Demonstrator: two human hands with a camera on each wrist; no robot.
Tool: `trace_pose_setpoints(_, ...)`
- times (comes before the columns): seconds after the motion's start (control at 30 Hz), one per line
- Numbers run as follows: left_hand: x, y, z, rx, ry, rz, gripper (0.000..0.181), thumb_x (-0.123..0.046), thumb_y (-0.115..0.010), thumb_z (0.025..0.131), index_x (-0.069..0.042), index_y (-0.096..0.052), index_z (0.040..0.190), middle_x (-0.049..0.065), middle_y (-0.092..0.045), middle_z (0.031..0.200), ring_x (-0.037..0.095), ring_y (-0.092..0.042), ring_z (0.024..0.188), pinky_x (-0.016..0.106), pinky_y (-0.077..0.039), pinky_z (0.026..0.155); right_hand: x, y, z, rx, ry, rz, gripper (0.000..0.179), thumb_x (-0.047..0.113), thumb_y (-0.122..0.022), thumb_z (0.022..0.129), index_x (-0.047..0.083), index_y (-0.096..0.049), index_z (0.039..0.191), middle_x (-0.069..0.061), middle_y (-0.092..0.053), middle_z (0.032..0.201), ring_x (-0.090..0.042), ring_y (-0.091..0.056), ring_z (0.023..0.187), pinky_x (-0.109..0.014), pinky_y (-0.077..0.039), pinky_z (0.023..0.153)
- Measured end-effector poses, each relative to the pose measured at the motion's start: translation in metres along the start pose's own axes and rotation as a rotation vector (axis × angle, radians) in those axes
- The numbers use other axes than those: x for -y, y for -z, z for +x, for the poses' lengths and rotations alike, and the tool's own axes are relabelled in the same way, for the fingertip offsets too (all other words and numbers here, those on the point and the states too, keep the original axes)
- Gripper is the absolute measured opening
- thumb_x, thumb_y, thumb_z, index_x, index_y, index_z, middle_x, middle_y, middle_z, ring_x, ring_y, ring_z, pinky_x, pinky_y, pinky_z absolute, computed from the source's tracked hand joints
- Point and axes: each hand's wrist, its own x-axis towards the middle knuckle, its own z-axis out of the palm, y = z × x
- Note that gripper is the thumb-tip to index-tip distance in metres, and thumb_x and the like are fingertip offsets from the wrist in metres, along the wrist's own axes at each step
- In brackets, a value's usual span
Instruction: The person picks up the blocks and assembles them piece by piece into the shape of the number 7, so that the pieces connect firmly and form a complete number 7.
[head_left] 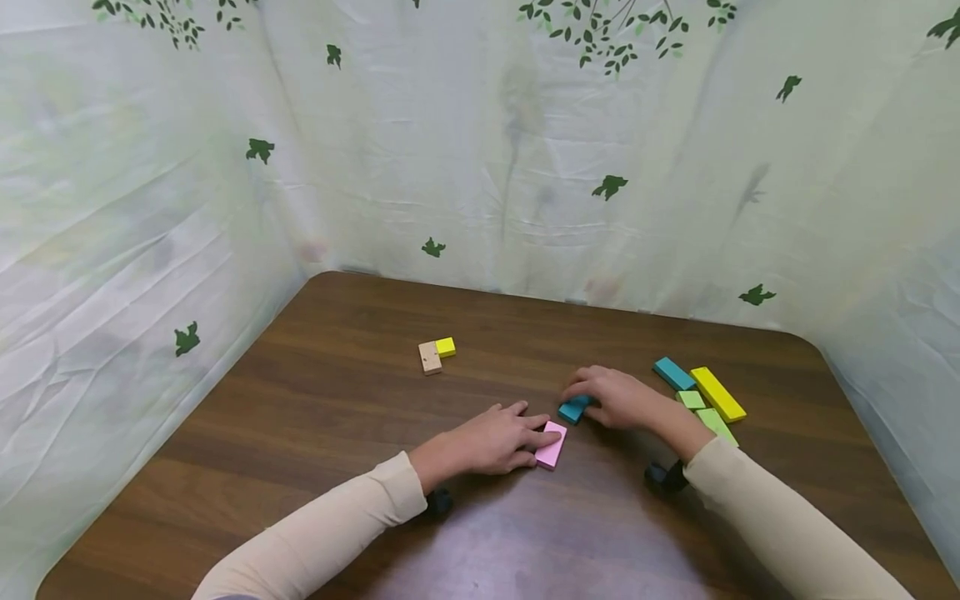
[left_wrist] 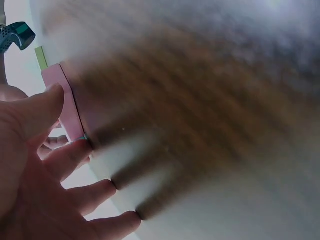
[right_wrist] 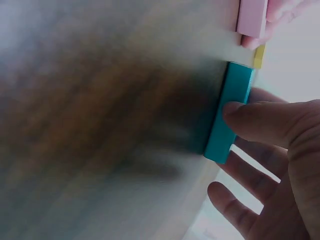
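Head view: pink block [head_left: 551, 448] lay flat on the table [head_left: 360, 333], directly at the L hand [head_left: 495, 440], thumb against its near L edge and index laid over the top, i.e. lightly pinched; remaining fingers spread apart on the tabletop. Teal block [head_left: 573, 409] sat just beyond pink's far end, under the fingertips of the R hand [head_left: 618, 397], with a small gap btwn the two pcs. Other stock noted: plain wooden block [head_left: 430, 358] w/ small yellow block [head_left: 446, 347] at its side, well off to the L; second teal block [head_left: 674, 373], long yellow block [head_left: 717, 394] and two green blocks [head_left: 691, 400] grouped near the R forearm. L wrist view: thumb pad bore on pink's long side; index mostly hidden, so its exact contact couldn't be confirmed. Pink's faces looked smooth, corners rounded; judged light, stiff, not fragile, prob. a bit slippery, best taken by the two long sides near the middle. R wrist view: R hand was clamped on the teal block, thumb on the broad face approx. mid-length, fingers behind, outer ones fanned loose. Teal likewise judged light and rigid, w/ low breakage risk; mid-length hold looked OK, though an off-centre pinch might let it swivel. Clearance under it, if any, couldn't be verified.
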Motion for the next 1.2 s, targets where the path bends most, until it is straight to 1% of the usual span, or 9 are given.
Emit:
trace_pose_setpoints(0.1, -0.002, 0.001, -0.001, 0.002, 0.001, 0.008, 0.052, -0.036, -0.055, 0.101, -0.037, -0.040, 0.151, -0.003, -0.037, 0.161, 0.038, -0.041, 0.144, 0.059, -0.042, 0.110, 0.000, -0.002, -0.002, -0.020, 0.002, -0.005, 0.035, 0.010, -0.070, 0.089, 0.017, -0.069, 0.123, -0.006, -0.064, 0.125, -0.028, -0.060, 0.116, -0.050, -0.051, 0.100)
trace_pose_setpoints(0.27, -0.004, 0.001, -0.002, -0.002, 0.010, -0.001, 0.052, -0.037, -0.054, 0.101, -0.037, -0.039, 0.151, -0.003, -0.036, 0.162, 0.038, -0.039, 0.145, 0.060, -0.041, 0.110, 0.001, -0.005, -0.005, -0.041, 0.031, -0.010, 0.032, 0.010, -0.071, 0.089, 0.018, -0.070, 0.121, -0.004, -0.065, 0.123, -0.027, -0.061, 0.115, -0.048, -0.052, 0.099)
trace_pose_setpoints(0.33, -0.005, 0.000, -0.003, -0.004, 0.015, -0.002, 0.052, -0.037, -0.054, 0.101, -0.038, -0.039, 0.151, -0.002, -0.036, 0.162, 0.039, -0.039, 0.145, 0.060, -0.040, 0.110, 0.002, -0.006, -0.005, -0.041, 0.040, -0.002, 0.032, 0.011, -0.070, 0.090, 0.019, -0.071, 0.121, -0.004, -0.065, 0.124, -0.026, -0.061, 0.116, -0.048, -0.052, 0.100)
trace_pose_setpoints(0.57, -0.008, -0.001, -0.002, -0.006, 0.027, -0.009, 0.053, -0.039, -0.053, 0.102, -0.039, -0.037, 0.152, 0.002, -0.038, 0.160, 0.040, -0.037, 0.146, 0.060, -0.039, 0.112, 0.005, -0.007, -0.006, -0.056, 0.028, 0.016, 0.034, 0.012, -0.070, 0.090, 0.016, -0.068, 0.124, -0.006, -0.064, 0.126, -0.028, -0.060, 0.118, -0.049, -0.051, 0.102)
trace_pose_setpoints(0.73, -0.010, -0.002, -0.002, 0.001, 0.039, -0.006, 0.053, -0.040, -0.052, 0.102, -0.040, -0.035, 0.152, 0.002, -0.037, 0.161, 0.039, -0.036, 0.147, 0.059, -0.038, 0.113, 0.006, -0.008, -0.006, -0.042, 0.042, 0.017, 0.033, 0.010, -0.068, 0.091, 0.019, -0.070, 0.123, -0.005, -0.063, 0.128, -0.027, -0.058, 0.120, -0.049, -0.050, 0.103)
trace_pose_setpoints(0.87, -0.012, -0.002, -0.002, 0.001, 0.041, 0.004, 0.053, -0.041, -0.052, 0.102, -0.041, -0.035, 0.152, 0.002, -0.037, 0.161, 0.040, -0.037, 0.146, 0.058, -0.039, 0.113, 0.007, -0.009, -0.007, -0.045, 0.053, 0.010, 0.034, 0.009, -0.068, 0.091, 0.020, -0.070, 0.123, -0.005, -0.064, 0.127, -0.027, -0.058, 0.119, -0.049, -0.050, 0.102)
trace_pose_setpoints(1.0, -0.015, -0.002, -0.002, -0.008, 0.036, 0.031, 0.052, -0.042, -0.052, 0.102, -0.041, -0.036, 0.151, 0.004, -0.039, 0.160, 0.040, -0.040, 0.145, 0.055, -0.041, 0.112, 0.007, -0.009, -0.008, -0.059, 0.070, 0.014, 0.034, 0.008, -0.069, 0.090, 0.019, -0.071, 0.122, -0.005, -0.064, 0.126, -0.027, -0.059, 0.118, -0.048, -0.051, 0.101)
trace_pose_setpoints(1.1, -0.016, -0.001, -0.001, -0.012, 0.034, 0.055, 0.052, -0.043, -0.052, 0.102, -0.041, -0.036, 0.151, 0.004, -0.040, 0.159, 0.039, -0.041, 0.144, 0.053, -0.043, 0.111, 0.007, -0.010, -0.009, -0.056, 0.066, 0.020, 0.033, 0.008, -0.068, 0.091, 0.019, -0.071, 0.122, -0.005, -0.064, 0.127, -0.026, -0.059, 0.119, -0.048, -0.050, 0.102)
trace_pose_setpoints(1.2, -0.016, -0.002, 0.000, -0.012, 0.032, 0.063, 0.052, -0.043, -0.052, 0.102, -0.042, -0.036, 0.151, 0.002, -0.036, 0.161, 0.038, -0.041, 0.144, 0.053, -0.043, 0.111, 0.007, -0.010, -0.009, -0.050, 0.053, 0.024, 0.034, 0.009, -0.068, 0.091, 0.019, -0.070, 0.123, -0.004, -0.064, 0.128, -0.026, -0.059, 0.120, -0.048, -0.050, 0.103)
